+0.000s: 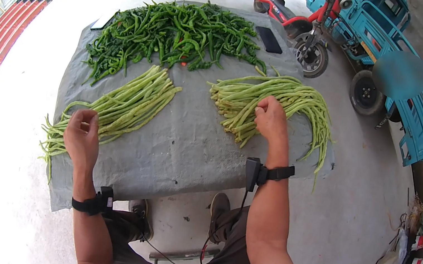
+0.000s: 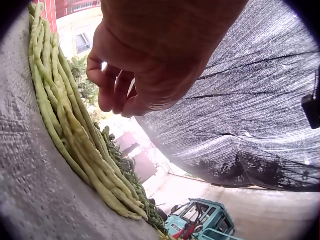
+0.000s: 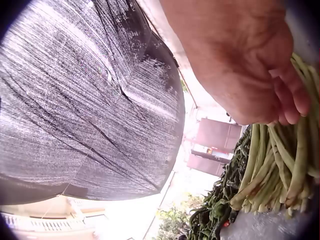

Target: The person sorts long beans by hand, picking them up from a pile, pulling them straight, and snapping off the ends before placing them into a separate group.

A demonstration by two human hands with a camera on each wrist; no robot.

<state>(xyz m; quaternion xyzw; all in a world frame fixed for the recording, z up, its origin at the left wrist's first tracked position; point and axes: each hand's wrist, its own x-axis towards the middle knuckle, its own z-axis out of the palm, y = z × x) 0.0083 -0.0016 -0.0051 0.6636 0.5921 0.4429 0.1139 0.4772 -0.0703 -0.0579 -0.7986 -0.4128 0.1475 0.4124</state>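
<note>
My left hand (image 1: 82, 135) hangs over the lower end of a bundle of long green beans (image 1: 135, 99) on the left of the grey sheet. In the left wrist view its loosely curled fingers (image 2: 106, 95) hold nothing and stand apart from the beans (image 2: 75, 130). Over a larger, fanned pile of long beans (image 1: 303, 94) on the right is my right hand (image 1: 271, 121), its fingers loosely bent. The right wrist view has those fingertips (image 3: 303, 102) close over the beans (image 3: 275, 170), with no bean visible between them.
A heap of green peppers (image 1: 183, 34) covers the far part of the sheet-covered table (image 1: 185, 150). A dark phone (image 1: 269, 40) lies at its right, a white flat object (image 1: 104, 20) at its left. Beyond stand a red scooter (image 1: 293, 19) and a blue cargo tricycle (image 1: 419, 106).
</note>
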